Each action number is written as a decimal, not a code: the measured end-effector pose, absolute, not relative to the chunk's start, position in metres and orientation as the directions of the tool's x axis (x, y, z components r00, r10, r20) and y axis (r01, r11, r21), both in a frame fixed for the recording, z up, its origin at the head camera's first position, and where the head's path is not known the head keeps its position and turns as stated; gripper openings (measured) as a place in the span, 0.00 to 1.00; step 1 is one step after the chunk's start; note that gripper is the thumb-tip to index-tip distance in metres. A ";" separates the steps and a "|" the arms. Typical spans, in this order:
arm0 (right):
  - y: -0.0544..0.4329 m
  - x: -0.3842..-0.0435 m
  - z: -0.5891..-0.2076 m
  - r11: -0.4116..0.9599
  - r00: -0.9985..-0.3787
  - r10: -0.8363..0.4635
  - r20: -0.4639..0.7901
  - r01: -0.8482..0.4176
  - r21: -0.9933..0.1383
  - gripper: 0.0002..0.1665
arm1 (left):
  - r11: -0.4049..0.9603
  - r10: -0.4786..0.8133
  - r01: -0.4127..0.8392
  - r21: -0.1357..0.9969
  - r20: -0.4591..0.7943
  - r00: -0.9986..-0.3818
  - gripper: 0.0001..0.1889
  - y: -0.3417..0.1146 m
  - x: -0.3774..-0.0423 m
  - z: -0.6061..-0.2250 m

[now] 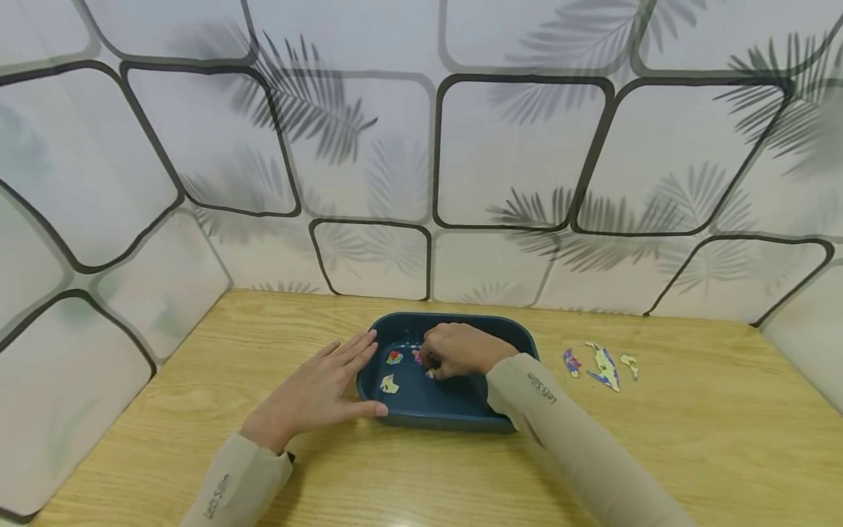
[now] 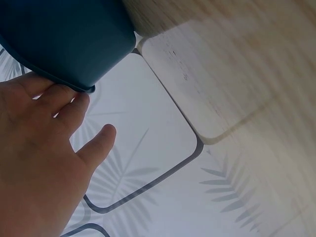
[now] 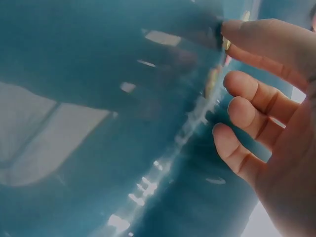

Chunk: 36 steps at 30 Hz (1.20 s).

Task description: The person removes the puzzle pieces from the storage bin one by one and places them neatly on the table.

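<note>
A dark blue tray with raised walls sits on the table. My right hand reaches inside and pinches a small flat yellowish piece between thumb and forefinger, low over the floor. The other right fingers curl loosely beside it. Spread along the tray's left wall, my left hand touches the rim with fairly straight fingertips, its thumb at the front corner. Flat irregular pieces lie inside: one red and green, one pale yellow, and one pinkish, partly hidden by the right hand.
Right of the tray, three flat pieces lie on the wooden table: a purple and red one, a long yellow and blue one, and a small pale one. Patterned walls border the table behind and at the sides.
</note>
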State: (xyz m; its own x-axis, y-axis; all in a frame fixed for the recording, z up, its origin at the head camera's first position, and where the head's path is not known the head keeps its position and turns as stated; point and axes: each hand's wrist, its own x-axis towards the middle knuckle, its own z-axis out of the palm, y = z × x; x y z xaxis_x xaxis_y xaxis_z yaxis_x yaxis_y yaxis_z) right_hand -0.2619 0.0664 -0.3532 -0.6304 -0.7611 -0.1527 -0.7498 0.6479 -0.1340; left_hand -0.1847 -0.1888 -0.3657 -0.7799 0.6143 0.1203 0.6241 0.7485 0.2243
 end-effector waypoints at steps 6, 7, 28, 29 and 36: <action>0.066 -0.262 -0.345 0.663 -0.648 -0.748 -0.144 -0.724 -0.191 0.03 | 0.749 0.614 0.623 0.225 0.116 -0.781 0.53 -0.189 -0.185 -0.366; 0.068 -0.262 -0.344 0.657 -0.642 -0.754 -0.138 -0.729 -0.193 0.03 | 0.749 0.615 0.624 0.223 0.118 -0.780 0.53 -0.189 -0.185 -0.366; 0.104 -0.262 -0.302 0.656 -0.650 -0.755 -0.087 -0.746 -0.115 0.05 | 0.761 0.603 0.609 0.223 0.105 -0.791 0.53 -0.189 -0.183 -0.365; 0.106 -0.262 -0.301 0.660 -0.653 -0.751 -0.091 -0.744 -0.108 0.05 | 0.761 0.603 0.610 0.222 0.106 -0.791 0.52 -0.189 -0.183 -0.365; 0.122 -0.264 -0.298 0.664 -0.660 -0.748 -0.075 -0.743 -0.087 0.05 | 0.759 0.605 0.613 0.218 0.110 -0.789 0.52 -0.188 -0.183 -0.365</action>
State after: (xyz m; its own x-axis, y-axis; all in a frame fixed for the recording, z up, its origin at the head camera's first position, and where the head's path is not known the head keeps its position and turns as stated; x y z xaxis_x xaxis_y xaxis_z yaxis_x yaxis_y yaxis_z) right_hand -0.2637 0.1216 -0.2980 -0.6595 -0.7479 -0.0755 -0.7428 0.6639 -0.0872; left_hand -0.1834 -0.1885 -0.3650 -0.7885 0.6051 0.1099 0.6131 0.7594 0.2176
